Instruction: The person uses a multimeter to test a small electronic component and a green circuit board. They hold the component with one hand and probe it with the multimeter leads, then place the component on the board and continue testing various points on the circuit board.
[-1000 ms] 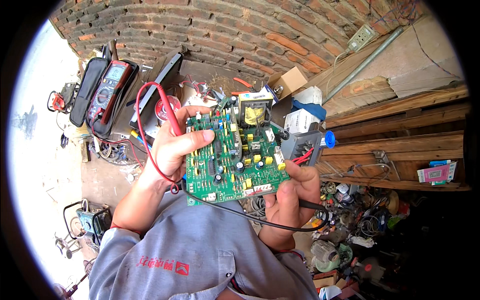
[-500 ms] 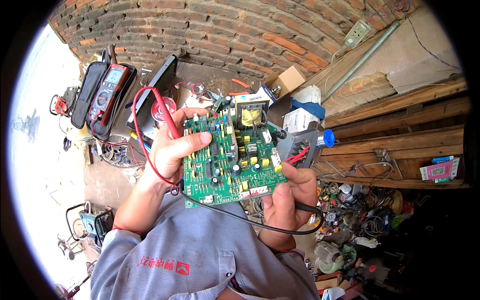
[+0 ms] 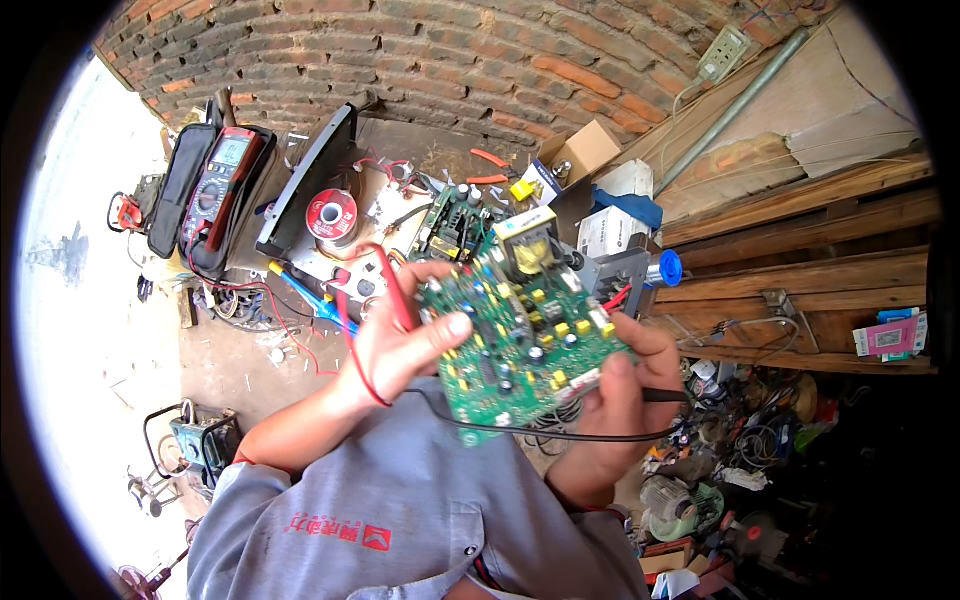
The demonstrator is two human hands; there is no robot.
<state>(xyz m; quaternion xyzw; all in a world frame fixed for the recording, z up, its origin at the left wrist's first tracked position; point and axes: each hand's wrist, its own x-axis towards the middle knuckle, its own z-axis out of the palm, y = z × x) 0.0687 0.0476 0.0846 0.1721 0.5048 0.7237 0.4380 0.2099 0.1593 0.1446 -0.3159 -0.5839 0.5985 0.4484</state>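
Observation:
A green circuit board (image 3: 515, 370) set with yellow parts, black capacitors and a transformer (image 3: 530, 245) is held tilted in front of my chest, slightly blurred. My left hand (image 3: 405, 345) grips its left edge, thumb on top, with a red test probe (image 3: 395, 290) tucked in the same hand. At the board's right edge, my right hand (image 3: 630, 385) pinches the corner by the white connectors. A black test probe (image 3: 662, 396) sits in that hand too, its black lead running across below the board. What my fingers do underneath is hidden.
A red multimeter (image 3: 213, 190) lies in its black case at left. On the bench are a solder spool (image 3: 332, 215), a blue soldering iron (image 3: 310, 297), another circuit board (image 3: 460, 225), orange-handled pliers (image 3: 490, 167) and a cardboard box (image 3: 588, 148). Motor parts (image 3: 668, 505) crowd the lower right.
Both hands have carried the board right and a little lower, turning and tilting it. The solder spool, soldering iron and second board behind it now show more fully.

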